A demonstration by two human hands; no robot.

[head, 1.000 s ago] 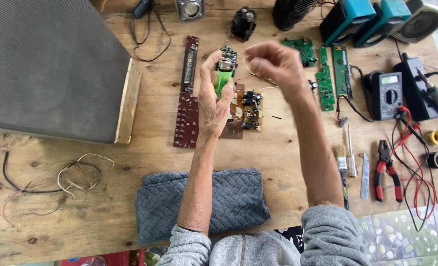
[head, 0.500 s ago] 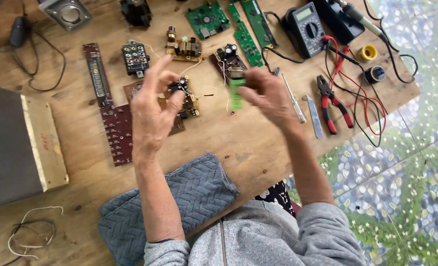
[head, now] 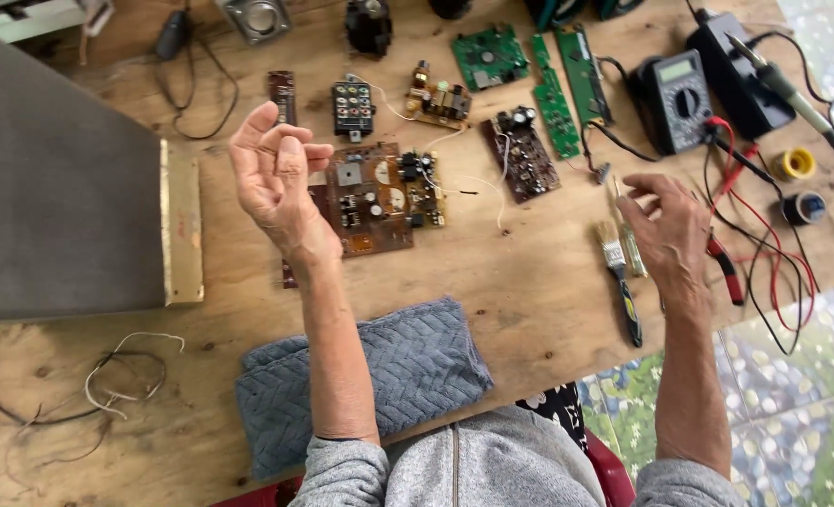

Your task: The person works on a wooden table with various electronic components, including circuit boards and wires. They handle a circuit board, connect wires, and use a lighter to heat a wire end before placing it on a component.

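Head view: right hand (head: 665, 230) hovered empty, fingers loosely spread, just right of the paintbrush (head: 619, 277), whose long axis ran toward the person, bristles away; left hand (head: 276, 178), raised and curled on nothing, stood well apart over the brown circuit board (head: 370, 197).

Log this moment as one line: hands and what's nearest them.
left hand: raised, empty, above brown circuit board | right hand: empty, over brush and pliers

Hands now apart and empty — green-handled part gone, right hand (head: 665, 230) moved over the brush (head: 619, 272)
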